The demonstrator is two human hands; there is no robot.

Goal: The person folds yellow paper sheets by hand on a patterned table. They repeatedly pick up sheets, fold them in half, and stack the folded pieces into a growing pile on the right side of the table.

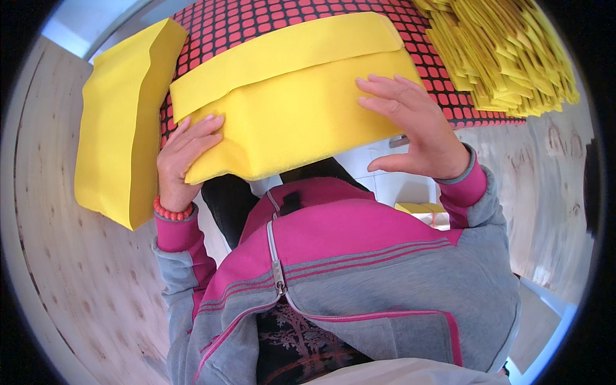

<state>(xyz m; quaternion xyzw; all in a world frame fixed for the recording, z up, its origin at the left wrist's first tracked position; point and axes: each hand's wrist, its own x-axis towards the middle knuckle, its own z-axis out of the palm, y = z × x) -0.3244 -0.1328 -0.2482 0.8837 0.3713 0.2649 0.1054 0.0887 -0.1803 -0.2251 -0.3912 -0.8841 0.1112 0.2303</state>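
Note:
A wide piece of yellow paper or felt-like sheet (289, 122) lies in front of me, its near edge overhanging my lap. Along its far side a long flap (289, 54) is folded over toward me. My left hand (186, 154) rests at the left end with its fingers stretched out on the yellow surface; its thumb is hidden. Over the right end, my right hand (417, 128) is spread, thumb well apart from the fingers, and nothing is held in it. Its fingertips are over the sheet; whether they touch it I cannot tell.
A thick block of stacked yellow sheets (112, 122) stands at the left on the wooden tabletop (70, 276). At the far right is a pile of folded yellow pieces (507, 58). A red and black checked cloth (224, 32) lies beneath. More yellow pieces (420, 208) show low by my right side.

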